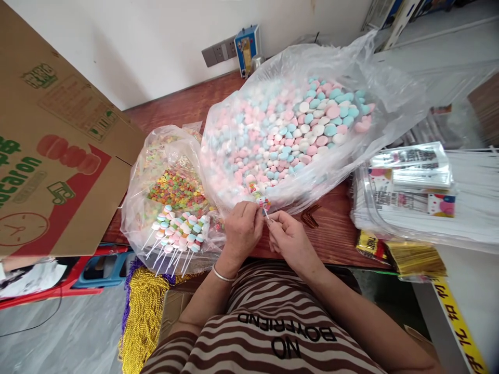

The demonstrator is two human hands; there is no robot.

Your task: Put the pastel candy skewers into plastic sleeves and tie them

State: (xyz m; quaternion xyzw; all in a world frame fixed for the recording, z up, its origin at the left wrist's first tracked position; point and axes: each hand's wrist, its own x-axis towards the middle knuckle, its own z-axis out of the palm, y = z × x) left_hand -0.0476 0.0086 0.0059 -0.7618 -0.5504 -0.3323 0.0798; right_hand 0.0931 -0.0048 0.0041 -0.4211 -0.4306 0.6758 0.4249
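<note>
My left hand (244, 228) and my right hand (287, 238) meet at the table's front edge, both pinched on a thin white stick (265, 212) that carries a few candies (259, 195) threaded on it. Just beyond them lies a big clear bag (390, 98) full of pink, blue and white round candies (304, 130). To the left, a smaller clear bag (136, 208) holds small multicoloured ring candies (177, 191). Several finished candy sticks (177, 234) lie on top of that bag, sticks pointing toward me.
A large cardboard box (58, 156) leans at the left. Stacks of clear printed wrappers (413, 182) and gold twist ties (413, 258) sit on the right. The wooden table (335, 234) backs onto a white wall with sockets (218, 52). Gold and purple bead strings (142, 311) hang below.
</note>
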